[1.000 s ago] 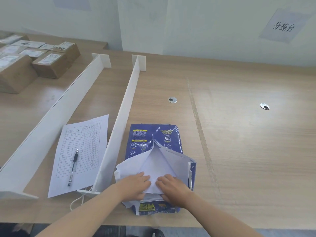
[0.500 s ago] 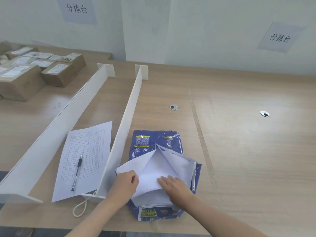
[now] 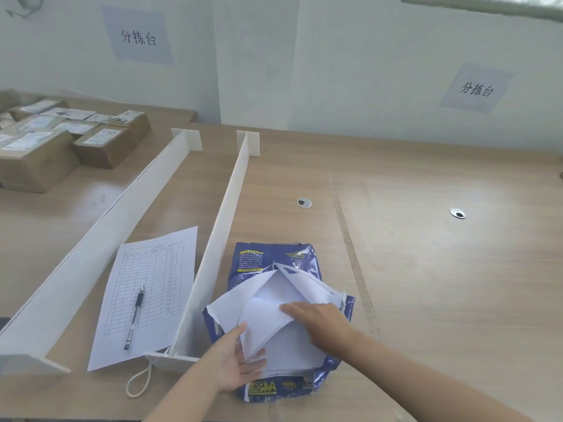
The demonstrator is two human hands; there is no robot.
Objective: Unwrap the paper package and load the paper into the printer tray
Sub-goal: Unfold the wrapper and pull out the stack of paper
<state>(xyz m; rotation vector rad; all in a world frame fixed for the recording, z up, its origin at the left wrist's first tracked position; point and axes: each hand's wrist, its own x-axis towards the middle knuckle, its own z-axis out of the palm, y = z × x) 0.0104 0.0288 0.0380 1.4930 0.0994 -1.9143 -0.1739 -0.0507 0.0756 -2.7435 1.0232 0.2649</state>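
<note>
Since half a second ago the left hand (image 3: 236, 362) has slid down to the near corner of the paper (image 3: 274, 318), its fingers now closed on that lifted, fanned corner, thumb on top. The right hand (image 3: 323, 319) lies flat, fingers spread, pressing the smooth white stack, gripping nothing. The glossy blue wrapper (image 3: 259, 263), torn open into pointed flaps, sits by the worktop's (image 3: 441, 284) near edge, just right of a thin white divider (image 3: 219, 239).
</note>
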